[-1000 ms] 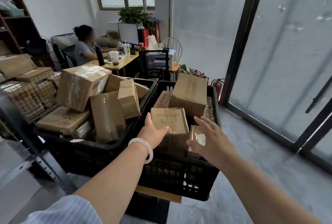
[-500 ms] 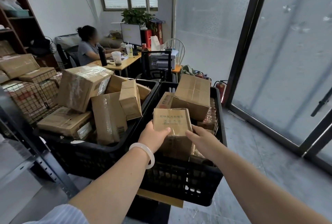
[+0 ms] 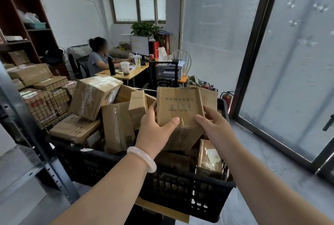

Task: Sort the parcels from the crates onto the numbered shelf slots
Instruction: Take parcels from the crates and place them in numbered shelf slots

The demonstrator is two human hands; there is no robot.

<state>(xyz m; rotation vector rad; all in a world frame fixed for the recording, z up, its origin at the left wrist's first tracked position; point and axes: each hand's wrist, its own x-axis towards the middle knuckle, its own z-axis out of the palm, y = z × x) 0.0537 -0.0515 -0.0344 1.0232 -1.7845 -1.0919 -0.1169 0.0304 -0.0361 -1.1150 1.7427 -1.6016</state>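
Observation:
A brown cardboard parcel [image 3: 179,109] with printed text on its face is lifted upright above the right black crate [image 3: 189,188]. My left hand [image 3: 155,130], with a white bangle at the wrist, grips its left edge, thumb across the front. My right hand [image 3: 213,125] grips the right edge, thumb on the front. More parcels lie in this crate, one with a pale label [image 3: 209,156]. The left black crate [image 3: 86,163] is piled with several brown boxes, the largest [image 3: 94,96] tilted on top.
A grey metal shelf post [image 3: 36,134] slants at the left. Behind it a wire basket [image 3: 45,103] holds more boxes. A person sits at a desk [image 3: 126,74] at the back. Glass doors [image 3: 289,80] line the right, with grey floor beside the crate.
Both hands closed on the parcel's sides and lifted it out of the right crate, up toward me. The view moved nearer the crates.

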